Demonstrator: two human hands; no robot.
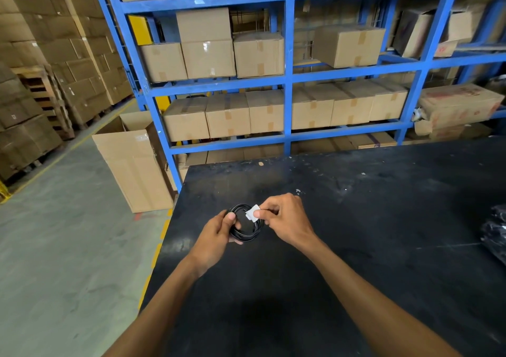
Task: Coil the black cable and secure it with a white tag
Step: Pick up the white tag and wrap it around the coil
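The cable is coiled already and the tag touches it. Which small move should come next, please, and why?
Probably wrap the white tag around the coil's strands and press it closed. The left hand holds the coiled black cable, and the right hand pinches the tag against the coil's upper edge, apparently not yet wrapped round.

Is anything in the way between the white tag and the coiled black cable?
Nothing visible. The right hand pinches the white tag right at the upper edge of the coiled black cable, which the left hand holds above the table.
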